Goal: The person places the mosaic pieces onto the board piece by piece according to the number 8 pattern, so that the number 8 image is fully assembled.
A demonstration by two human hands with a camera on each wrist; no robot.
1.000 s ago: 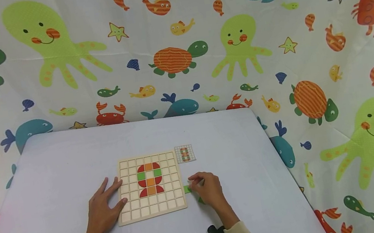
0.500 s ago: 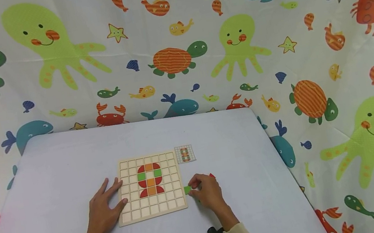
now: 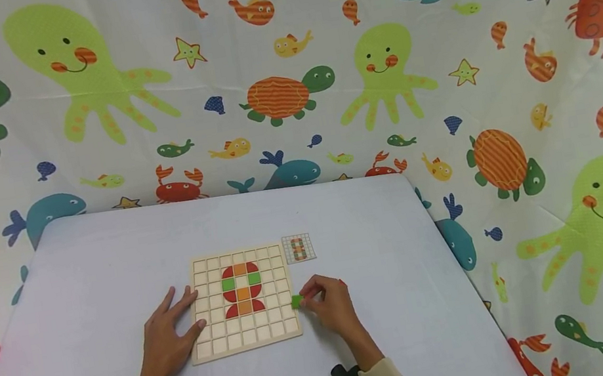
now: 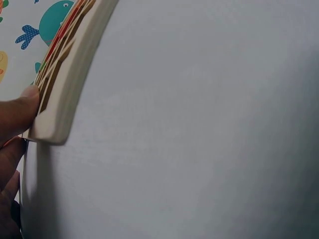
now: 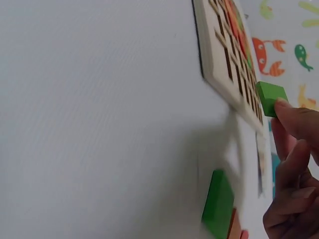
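A wooden grid board [image 3: 219,345] lies on the white table, with red, orange and green tiles set in its middle columns. My left hand [image 3: 167,335] rests at the board's left edge, fingers spread; in the left wrist view its thumb [image 4: 22,112] touches the rim. At the right edge, my right hand [image 3: 333,306] pinches a small green square tile [image 3: 297,301] between thumb and fingertips. The right wrist view shows this green tile [image 5: 270,97] held up off the table, close to the board's side.
A small pattern card [image 3: 298,248] lies by the board's upper right corner. Below my right hand, the right wrist view shows another green piece [image 5: 218,205] and an orange-brown piece [image 5: 234,225] on the table. A printed sea-animal cloth [image 3: 254,49] hangs behind.
My right hand has taken hold of the green tile beside the board, lifted it and shifted it slightly left toward the board's edge. My left hand has stayed still.
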